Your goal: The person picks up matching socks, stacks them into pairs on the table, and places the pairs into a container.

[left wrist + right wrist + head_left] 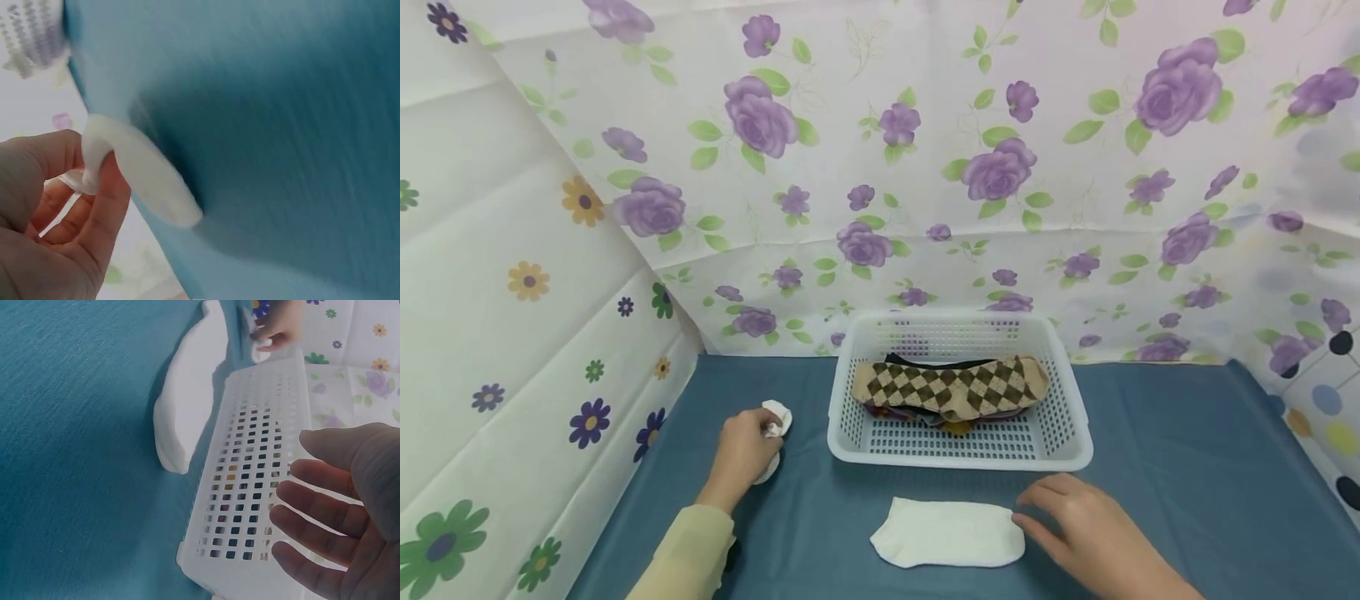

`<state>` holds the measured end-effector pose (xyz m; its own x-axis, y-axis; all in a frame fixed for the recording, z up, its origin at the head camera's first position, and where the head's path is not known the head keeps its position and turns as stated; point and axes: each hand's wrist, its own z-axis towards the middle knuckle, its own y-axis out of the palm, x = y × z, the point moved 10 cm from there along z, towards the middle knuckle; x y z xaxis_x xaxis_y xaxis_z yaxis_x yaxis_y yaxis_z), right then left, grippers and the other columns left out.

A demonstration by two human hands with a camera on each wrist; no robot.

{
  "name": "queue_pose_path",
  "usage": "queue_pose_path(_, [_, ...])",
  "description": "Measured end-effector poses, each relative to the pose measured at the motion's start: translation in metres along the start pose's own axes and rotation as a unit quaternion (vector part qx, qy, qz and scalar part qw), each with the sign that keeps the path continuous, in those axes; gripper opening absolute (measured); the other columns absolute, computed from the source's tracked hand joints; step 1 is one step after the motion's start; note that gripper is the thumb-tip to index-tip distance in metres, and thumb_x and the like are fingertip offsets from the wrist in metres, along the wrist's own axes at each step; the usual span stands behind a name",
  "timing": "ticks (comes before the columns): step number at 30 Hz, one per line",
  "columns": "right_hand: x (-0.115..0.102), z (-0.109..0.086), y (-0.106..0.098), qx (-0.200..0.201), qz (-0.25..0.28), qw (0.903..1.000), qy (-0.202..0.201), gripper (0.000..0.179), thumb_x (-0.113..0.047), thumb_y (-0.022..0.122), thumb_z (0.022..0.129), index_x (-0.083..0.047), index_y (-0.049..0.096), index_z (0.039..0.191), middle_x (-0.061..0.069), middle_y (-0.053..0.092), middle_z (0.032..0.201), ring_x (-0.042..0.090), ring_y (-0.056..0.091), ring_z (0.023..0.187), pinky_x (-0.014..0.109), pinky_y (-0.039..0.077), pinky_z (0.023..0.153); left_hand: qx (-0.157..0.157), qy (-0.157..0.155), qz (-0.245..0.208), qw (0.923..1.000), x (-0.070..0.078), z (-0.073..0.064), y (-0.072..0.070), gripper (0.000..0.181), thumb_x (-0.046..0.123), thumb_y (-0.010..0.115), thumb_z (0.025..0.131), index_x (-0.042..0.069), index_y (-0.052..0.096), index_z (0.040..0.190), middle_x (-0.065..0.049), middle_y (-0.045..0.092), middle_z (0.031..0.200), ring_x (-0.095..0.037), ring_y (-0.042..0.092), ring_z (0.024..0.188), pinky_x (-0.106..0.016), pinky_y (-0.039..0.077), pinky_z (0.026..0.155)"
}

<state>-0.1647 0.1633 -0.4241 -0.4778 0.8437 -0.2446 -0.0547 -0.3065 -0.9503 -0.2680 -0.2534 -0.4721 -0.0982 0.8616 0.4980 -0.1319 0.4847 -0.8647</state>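
A white sock [150, 178] is pinched between the thumb and fingers of my left hand [747, 450], to the left of the basket. Its lower end hangs down close over the blue cloth. Another white sock [951, 533] lies flat in front of the basket, stretched out sideways. My right hand [1078, 521] hovers by the right end of that flat sock, its fingers loosely bent and nothing between them. In the right wrist view, that hand's fingers [322, 506] are spread apart beside the basket wall.
A white perforated plastic basket [958, 462] stands at the back of the blue cloth [1157, 467]. Inside it lies a brown and beige argyle sock [955, 390] on top of other dark and coloured socks. Flower-printed sheets [880, 158] hang behind and at both sides.
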Motion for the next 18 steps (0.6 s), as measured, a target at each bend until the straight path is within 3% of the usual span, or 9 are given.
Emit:
queue_pose_path(6, [-0.004,0.003,-0.007,0.021,0.005,0.9997,-0.014,0.009,-0.044,0.069,0.081,-0.043,0.061,0.086,-0.028,0.055,0.083,-0.008,0.054,0.079,0.02,0.05,0.066,0.072,0.016,-0.067,0.995,0.031,-0.011,-0.03,0.018,0.01,0.068,0.078,0.016,0.07,0.095,-0.004,0.067,0.082,-0.014,0.059,0.067,-0.026,0.047,0.054])
queue_pose_path(11, [-0.005,0.004,-0.019,0.064,-0.002,0.998,-0.007,0.016,-0.037,0.075,0.078,-0.044,0.061,0.083,-0.028,0.054,0.085,-0.007,0.053,0.083,0.022,0.05,0.067,0.122,0.071,-0.09,0.986,0.08,-0.028,-0.061,0.021,0.01,0.071,0.077,0.019,0.07,0.097,0.0,0.065,0.088,-0.012,0.059,0.07,-0.025,0.049,0.054])
queue_pose_path(14, [-0.003,0.003,-0.024,0.086,-0.005,0.9963,0.007,0.019,-0.035,0.076,0.076,-0.044,0.061,0.082,-0.027,0.054,0.087,-0.008,0.053,0.084,0.021,0.051,0.068,0.122,0.111,-0.119,0.9792,0.11,-0.037,-0.069,0.023,0.008,0.071,0.077,0.019,0.07,0.098,0.001,0.064,0.091,-0.011,0.06,0.073,-0.022,0.05,0.055])
queue_pose_path(18, [-0.003,0.004,-0.027,0.096,0.012,0.9952,0.016,0.017,-0.037,0.075,0.078,-0.045,0.061,0.083,-0.029,0.055,0.085,-0.008,0.054,0.082,0.019,0.051,0.067,0.077,0.128,-0.18,0.9723,0.137,-0.046,-0.061,0.025,0.008,0.069,0.078,0.024,0.069,0.097,0.004,0.063,0.092,-0.009,0.06,0.073,-0.02,0.051,0.054])
